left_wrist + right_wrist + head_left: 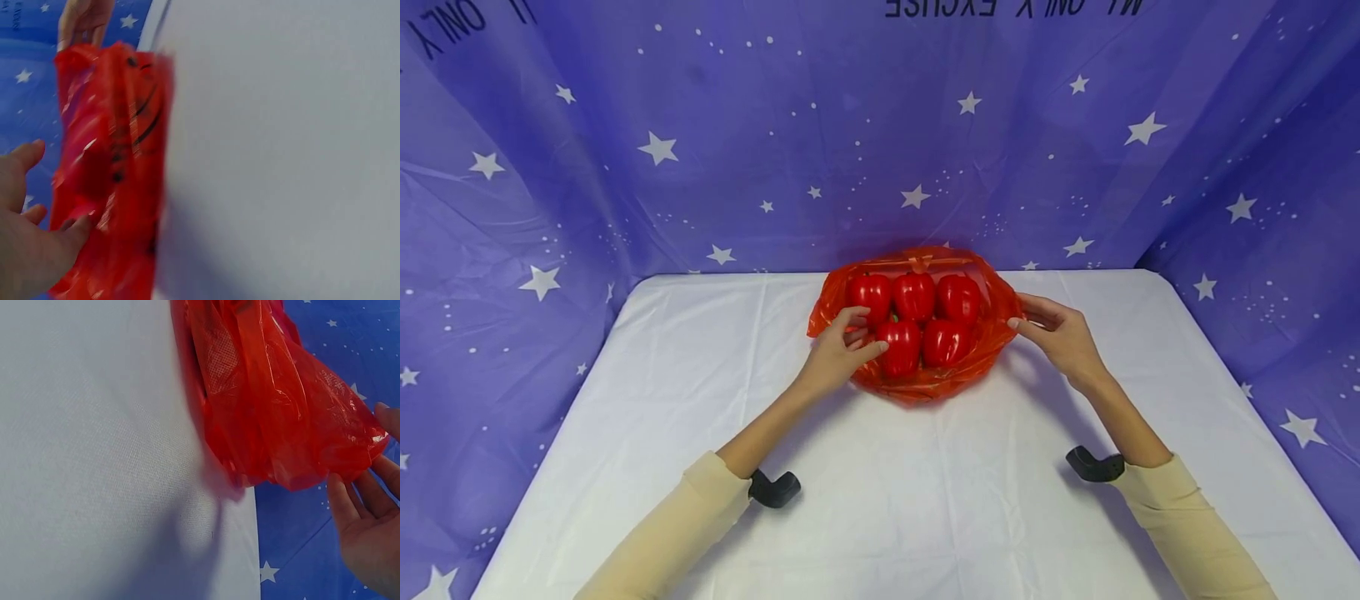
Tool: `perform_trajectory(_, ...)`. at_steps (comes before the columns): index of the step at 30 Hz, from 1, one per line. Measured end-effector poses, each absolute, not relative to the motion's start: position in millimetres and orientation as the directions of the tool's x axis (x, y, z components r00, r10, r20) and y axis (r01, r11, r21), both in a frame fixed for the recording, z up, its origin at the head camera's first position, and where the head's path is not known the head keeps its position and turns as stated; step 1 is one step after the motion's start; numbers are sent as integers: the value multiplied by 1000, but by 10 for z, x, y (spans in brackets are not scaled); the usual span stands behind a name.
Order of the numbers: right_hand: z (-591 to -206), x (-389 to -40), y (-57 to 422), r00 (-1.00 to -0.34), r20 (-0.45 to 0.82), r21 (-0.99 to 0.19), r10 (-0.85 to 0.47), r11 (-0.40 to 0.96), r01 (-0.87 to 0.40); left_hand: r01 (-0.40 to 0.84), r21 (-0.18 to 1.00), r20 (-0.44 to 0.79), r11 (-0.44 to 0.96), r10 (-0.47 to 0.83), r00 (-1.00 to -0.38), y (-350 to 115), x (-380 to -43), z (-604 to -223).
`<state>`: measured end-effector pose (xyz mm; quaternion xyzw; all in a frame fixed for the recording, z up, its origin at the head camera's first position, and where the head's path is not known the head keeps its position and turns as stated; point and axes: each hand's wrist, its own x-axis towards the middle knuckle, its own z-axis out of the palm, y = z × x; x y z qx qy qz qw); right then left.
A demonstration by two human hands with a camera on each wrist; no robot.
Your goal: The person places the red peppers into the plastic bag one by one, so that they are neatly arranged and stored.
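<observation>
A red plastic bag (936, 390) lies spread wide at the far side of the table. Several shiny red bell peppers (913, 297) sit inside it in two rows. My left hand (838, 350) is over the bag's left side, its fingers spread apart and its thumb close to the front-left pepper (900, 348). Nothing shows between those fingers; whether the thumb touches the pepper cannot be made out. At the bag's right edge, my right hand (1060, 337) pinches the thin plastic between thumb and fingers, as the right wrist view also shows the bag (269, 425) pulled out there.
White cloth covers the table (925, 500). A blue-purple curtain (850, 125) with white stars hangs behind the table and along both sides. Black curved pieces (778, 490) are attached at both wrists.
</observation>
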<state>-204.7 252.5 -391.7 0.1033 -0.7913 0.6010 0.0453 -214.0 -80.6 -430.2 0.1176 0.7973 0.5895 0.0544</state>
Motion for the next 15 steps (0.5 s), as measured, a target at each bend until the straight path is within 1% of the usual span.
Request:
perform_trajectory(2,-3918,-2051,2528,-974,200,-936,-106,273,-222,135,956,63,260,268,-961,-903,-2108,-4162)
perform_trajectory(7,-3951,-2071,2582,-973,209,-912,-94,340,-229,234,937,166,260,259,-951,-1174,-2001,-3827)
perform_trajectory(10,-3995,-2096,2656,-974,213,-891,-74,394,-224,265,913,194,311,242,-951,-1377,-1988,-3767)
perform_trajectory(15,-4003,-2079,2811,-966,257,-805,-33,546,-233,271,865,201,423,202,-958,-1746,-2016,-3800)
